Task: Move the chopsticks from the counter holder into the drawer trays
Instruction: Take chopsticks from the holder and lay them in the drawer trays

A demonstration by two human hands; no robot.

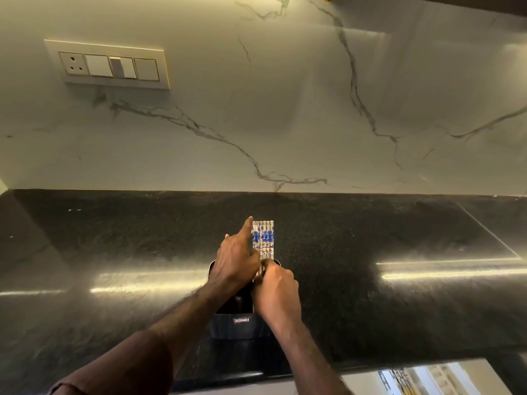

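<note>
Several white chopsticks with blue patterns [263, 238] stand upright as a tight bundle in a dark holder [240, 326] on the black counter [370, 240]. My right hand [275, 295] is closed around the lower part of the bundle, just above the holder's rim. My left hand [235, 260] rests against the left side of the bundle, its index finger stretched up along the sticks. The open drawer [427, 380] shows at the bottom right, below the counter edge, with patterned sticks lying in a tray there.
A marble backsplash [285, 109] rises behind the counter, with a socket and switch plate [108, 65] at the upper left. The counter's front edge runs along the bottom of the view.
</note>
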